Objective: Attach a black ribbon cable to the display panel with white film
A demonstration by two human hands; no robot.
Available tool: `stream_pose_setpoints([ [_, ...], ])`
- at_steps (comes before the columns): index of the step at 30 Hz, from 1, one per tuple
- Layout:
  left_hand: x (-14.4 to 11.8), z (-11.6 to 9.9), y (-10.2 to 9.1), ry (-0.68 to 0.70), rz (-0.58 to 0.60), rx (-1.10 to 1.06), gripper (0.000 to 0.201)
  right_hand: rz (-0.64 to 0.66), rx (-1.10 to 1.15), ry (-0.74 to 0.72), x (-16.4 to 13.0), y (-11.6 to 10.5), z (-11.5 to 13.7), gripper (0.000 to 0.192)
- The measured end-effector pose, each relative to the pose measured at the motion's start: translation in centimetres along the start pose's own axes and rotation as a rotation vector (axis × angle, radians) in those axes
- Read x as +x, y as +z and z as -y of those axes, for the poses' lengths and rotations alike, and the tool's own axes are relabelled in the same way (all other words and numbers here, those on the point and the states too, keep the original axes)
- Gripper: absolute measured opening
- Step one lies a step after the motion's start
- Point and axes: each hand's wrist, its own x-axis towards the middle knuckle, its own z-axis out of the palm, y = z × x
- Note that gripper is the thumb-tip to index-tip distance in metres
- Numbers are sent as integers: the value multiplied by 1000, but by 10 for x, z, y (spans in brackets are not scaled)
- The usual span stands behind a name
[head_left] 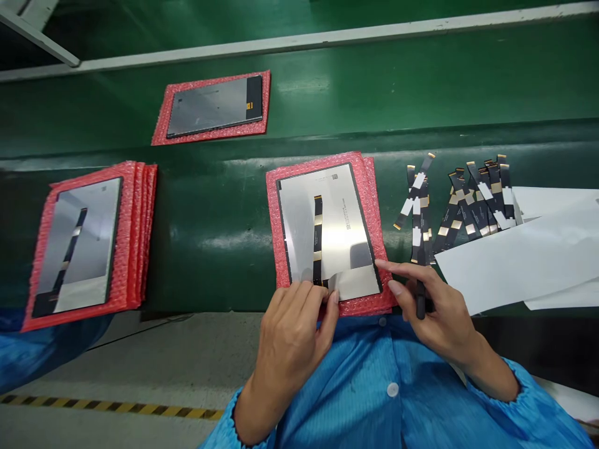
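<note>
In front of me lies a silver display panel (349, 231) on red bubble-wrap sheets (374, 206). A black flex cable (318, 231) with gold ends runs down the panel's back. At its lower end my left hand (292, 330) is closed, fingertips pressed together over the cable's end and hiding the connection. My right hand (435, 312) is curled round a black stick-like tool (420, 300), its kind not clear. The right index finger reaches out to the panel's right edge and the thumb lies near the lower right corner.
Loose flex cables (477, 199) lie heaped on the right, beside white paper sheets (524, 249). At left, another panel (88, 249) with a cable tops a bubble-wrap stack, near a blue sleeve (60, 349). A further panel (210, 106) lies at the back, before a pale rail (299, 42).
</note>
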Motion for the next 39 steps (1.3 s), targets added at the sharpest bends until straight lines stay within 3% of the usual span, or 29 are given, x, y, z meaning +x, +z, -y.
stream_pose_setpoints([
  [4, 1, -2, -1, 6, -7, 35, 30, 82, -47, -172, 0, 3, -6, 61],
  [7, 0, -3, 1, -7, -17, 57, 31, 133, -115, -216, 0, 6, -15, 65],
  [18, -8, -13, 11, -77, -108, 312, 32, 61, -321, -312, -2, 10, -20, 60],
  [24, -11, -12, 11, -188, -158, 323, 35, 54, -325, -344, -2, 11, -24, 62],
  [27, -9, -13, 13, -54, -208, 229, 43, 41, -334, -368, -3, 13, -28, 64],
  [29, -7, -14, 16, 124, -150, 102, 51, 33, -338, -394, -4, 14, -30, 65],
  [31, -6, -14, 21, 214, -35, -32, 58, 29, -340, -414, -4, 14, -31, 66],
  [35, -10, -3, 28, 115, 164, -210, 58, 21, -343, -417, -3, 14, -30, 65],
  [39, -25, 19, 27, 27, 207, -251, 53, 20, -351, -423, -2, 15, -29, 62],
])
